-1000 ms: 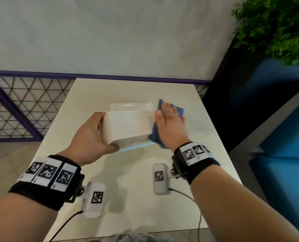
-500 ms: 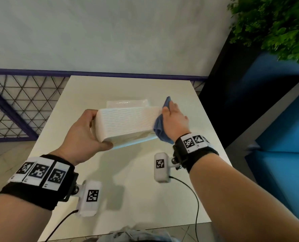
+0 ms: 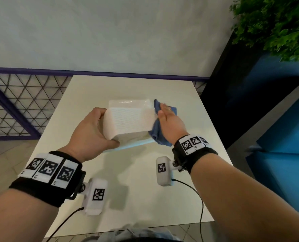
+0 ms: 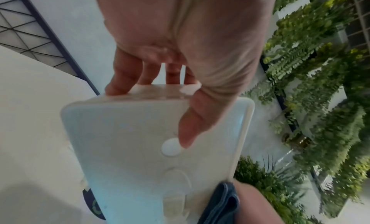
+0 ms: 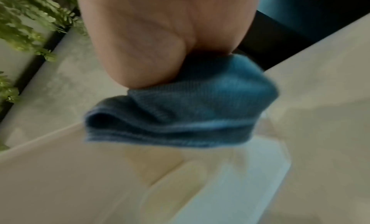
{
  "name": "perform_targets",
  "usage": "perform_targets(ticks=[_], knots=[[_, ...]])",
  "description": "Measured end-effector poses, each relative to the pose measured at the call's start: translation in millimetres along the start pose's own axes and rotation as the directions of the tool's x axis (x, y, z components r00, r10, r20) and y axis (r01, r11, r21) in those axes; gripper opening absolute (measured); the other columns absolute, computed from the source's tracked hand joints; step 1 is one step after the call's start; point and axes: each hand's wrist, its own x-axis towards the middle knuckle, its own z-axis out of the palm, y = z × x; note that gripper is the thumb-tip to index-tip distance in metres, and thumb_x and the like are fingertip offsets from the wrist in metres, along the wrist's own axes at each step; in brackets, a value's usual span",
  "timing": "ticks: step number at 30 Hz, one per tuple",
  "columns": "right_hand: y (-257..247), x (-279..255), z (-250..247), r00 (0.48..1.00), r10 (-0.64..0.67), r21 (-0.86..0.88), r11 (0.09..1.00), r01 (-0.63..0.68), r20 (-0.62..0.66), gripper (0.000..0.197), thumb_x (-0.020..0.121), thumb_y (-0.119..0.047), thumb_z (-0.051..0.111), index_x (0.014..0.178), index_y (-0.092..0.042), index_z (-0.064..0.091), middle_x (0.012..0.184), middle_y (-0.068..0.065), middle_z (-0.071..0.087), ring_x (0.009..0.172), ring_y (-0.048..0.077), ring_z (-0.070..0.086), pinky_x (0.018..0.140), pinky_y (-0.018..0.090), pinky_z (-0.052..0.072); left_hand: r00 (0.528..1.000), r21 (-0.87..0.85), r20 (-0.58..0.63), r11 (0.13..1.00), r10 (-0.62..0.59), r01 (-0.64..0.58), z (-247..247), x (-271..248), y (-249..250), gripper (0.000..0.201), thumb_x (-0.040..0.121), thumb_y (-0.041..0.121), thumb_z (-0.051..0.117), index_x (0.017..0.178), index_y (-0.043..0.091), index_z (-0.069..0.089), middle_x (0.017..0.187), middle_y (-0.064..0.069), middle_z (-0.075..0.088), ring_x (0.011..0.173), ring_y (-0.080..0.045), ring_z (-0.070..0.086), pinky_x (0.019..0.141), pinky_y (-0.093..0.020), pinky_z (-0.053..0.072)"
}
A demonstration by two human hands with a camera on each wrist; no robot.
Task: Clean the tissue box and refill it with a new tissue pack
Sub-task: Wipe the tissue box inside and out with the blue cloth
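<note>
A white rectangular plastic tissue box (image 3: 127, 122) with a fine dotted texture is lifted off the table, tilted, its smooth underside (image 4: 152, 148) facing the person. A folded blue microfibre cloth (image 3: 156, 130) presses against its right end. Behind it lies what seems a clear-wrapped white tissue pack (image 3: 129, 103).

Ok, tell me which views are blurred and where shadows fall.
Head view: mostly sharp; hand and box shadows fall on the table below the tissue box. Left wrist view: box sharp, plants smeared. Right wrist view: motion-blurred throughout, the blue cloth soft.
</note>
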Motion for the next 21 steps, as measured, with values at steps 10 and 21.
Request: perform_targets(ticks=[10, 21], knots=[[-68.5, -34.2, 26.4, 0.88, -0.473, 0.086, 0.876, 0.475, -0.034, 0.05, 0.102, -0.031, 0.028, 0.151, -0.019, 0.022, 0.16, 0.0, 0.019, 0.148, 0.015, 0.013, 0.119, 0.032, 0.006, 0.997, 0.036, -0.034, 0.997, 0.064, -0.063, 4.5, 4.2, 0.4, 0.06, 0.069, 0.031, 0.072, 0.122, 0.013, 0.049, 0.111, -0.007, 0.06, 0.097, -0.028, 0.058, 0.079, -0.038, 0.046], [-67.3, -32.7, 46.5, 0.922, -0.375, 0.051, 0.923, 0.38, -0.093, 0.054, 0.1, -0.038, 0.025, 0.151, -0.023, 0.02, 0.161, -0.001, 0.018, 0.149, 0.016, 0.01, 0.121, 0.037, 0.004, 0.999, -0.006, 0.036, 1.0, 0.022, -0.022, 0.8, 3.8, 4.5, 0.068, 0.059, 0.045, 0.069, 0.118, 0.02, 0.049, 0.105, 0.002, 0.058, 0.092, -0.022, 0.057, 0.078, -0.037, 0.047]])
